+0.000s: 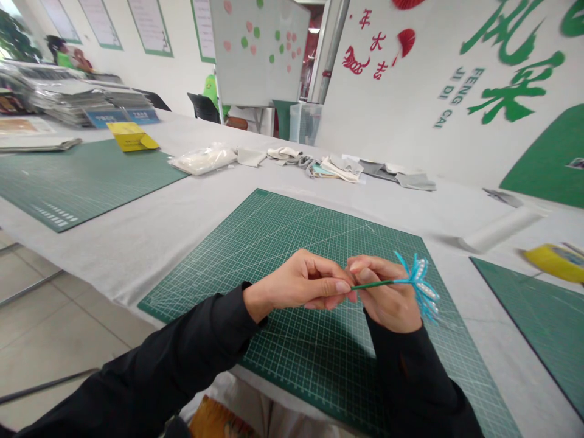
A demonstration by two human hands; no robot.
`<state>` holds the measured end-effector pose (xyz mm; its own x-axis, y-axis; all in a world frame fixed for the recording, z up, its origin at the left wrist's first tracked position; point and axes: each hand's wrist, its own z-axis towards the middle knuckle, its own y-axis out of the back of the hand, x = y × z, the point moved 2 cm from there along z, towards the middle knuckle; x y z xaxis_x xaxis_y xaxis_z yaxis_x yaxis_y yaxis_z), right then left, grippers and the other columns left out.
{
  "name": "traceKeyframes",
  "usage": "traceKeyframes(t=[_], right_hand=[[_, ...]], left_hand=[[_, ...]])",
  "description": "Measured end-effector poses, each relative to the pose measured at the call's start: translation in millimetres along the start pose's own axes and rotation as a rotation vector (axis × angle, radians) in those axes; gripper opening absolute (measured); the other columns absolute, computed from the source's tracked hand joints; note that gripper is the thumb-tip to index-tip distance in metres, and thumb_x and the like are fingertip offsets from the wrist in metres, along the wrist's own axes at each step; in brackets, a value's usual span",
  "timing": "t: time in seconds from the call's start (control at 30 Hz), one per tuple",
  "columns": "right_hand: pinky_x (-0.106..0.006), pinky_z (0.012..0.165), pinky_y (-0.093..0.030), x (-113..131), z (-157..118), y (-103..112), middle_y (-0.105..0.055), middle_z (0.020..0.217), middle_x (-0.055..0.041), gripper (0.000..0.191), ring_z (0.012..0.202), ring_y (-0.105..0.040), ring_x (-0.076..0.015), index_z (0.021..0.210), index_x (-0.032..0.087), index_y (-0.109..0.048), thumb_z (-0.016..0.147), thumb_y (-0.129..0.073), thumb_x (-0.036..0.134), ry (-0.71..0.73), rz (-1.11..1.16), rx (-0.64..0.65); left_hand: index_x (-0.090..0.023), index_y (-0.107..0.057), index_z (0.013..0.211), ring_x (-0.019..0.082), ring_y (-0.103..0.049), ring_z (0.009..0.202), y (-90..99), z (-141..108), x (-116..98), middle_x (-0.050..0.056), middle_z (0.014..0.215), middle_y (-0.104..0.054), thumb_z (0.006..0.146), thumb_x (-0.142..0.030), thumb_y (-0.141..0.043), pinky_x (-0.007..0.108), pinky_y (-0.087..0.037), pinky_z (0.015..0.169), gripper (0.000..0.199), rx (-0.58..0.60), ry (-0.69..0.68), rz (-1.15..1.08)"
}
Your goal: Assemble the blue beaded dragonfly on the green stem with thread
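A green cutting mat (274,255) lies on the white-covered surface (123,255). A yellow folded card (131,136) sits at eleven o'clock, fabric scraps (335,168) at twelve, a whiteboard (258,52) beyond them, and a white roll (502,228) at two.

Your left hand (303,283) and right hand (387,295) meet just above the green cutting mat (292,255), fingers curled into tight pinches, almost touching. Your black-sleeved left forearm (150,365) and right forearm (410,371) angle inward from the mat's near edge.
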<state>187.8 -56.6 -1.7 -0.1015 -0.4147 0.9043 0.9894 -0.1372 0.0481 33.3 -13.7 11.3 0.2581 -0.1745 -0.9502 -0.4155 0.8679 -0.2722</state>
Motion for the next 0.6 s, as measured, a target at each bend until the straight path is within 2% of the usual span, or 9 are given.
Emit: traceKeyframes(t=[0.2,0.37,0.5,0.6], right_hand=[[-0.027,0.045,-0.041,0.9,0.8,-0.4,-0.062,0.059,-0.0014,0.024,0.05,-0.053,-0.013,0.071,0.02,-0.07,0.074,-0.068,0.044,-0.006,0.016,-0.045],[-0.027,0.044,-0.04,6.1,0.8,-4.7,-0.06,0.057,-0.0004,0.021,0.048,-0.051,-0.0118,0.067,0.02,-0.07,0.073,-0.07,0.04,-0.039,0.085,-0.064],[-0.026,0.048,-0.04,5.5,0.8,-4.0,-0.062,0.06,0.0008,0.012,0.051,-0.052,-0.011,0.07,0.022,-0.072,0.071,-0.072,0.035,-0.042,0.116,-0.097],[-0.025,0.048,-0.038,4.8,2.2,-2.7,-0.063,0.061,0.0014,0.009,0.051,-0.05,-0.01,0.068,0.023,-0.072,0.069,-0.074,0.032,-0.036,0.116,-0.136]], left_hand=[[-0.009,-0.068,0.081,0.002,-0.037,0.037,0.4,0.2,-0.3,-0.001,0.054,-0.054,0.077,-0.032,-0.066,0.017,-0.026,0.035,0.023,-0.03,-0.052,0.015],[-0.009,-0.069,0.078,0.003,-0.039,0.04,1.9,0.0,-1.9,0.0,0.057,-0.056,0.073,-0.031,-0.071,0.017,-0.029,0.036,0.023,-0.114,-0.129,0.108],[-0.01,-0.07,0.076,0.007,-0.049,0.051,1.9,-0.3,-7.7,0.003,0.061,-0.059,0.075,-0.029,-0.068,0.019,-0.037,0.045,0.019,-0.159,-0.272,0.277],[-0.01,-0.07,0.074,0.008,-0.048,0.054,0.2,-1.1,-12.6,0.004,0.062,-0.06,0.078,-0.026,-0.064,0.021,-0.037,0.049,0.017,-0.198,-0.393,0.456]])
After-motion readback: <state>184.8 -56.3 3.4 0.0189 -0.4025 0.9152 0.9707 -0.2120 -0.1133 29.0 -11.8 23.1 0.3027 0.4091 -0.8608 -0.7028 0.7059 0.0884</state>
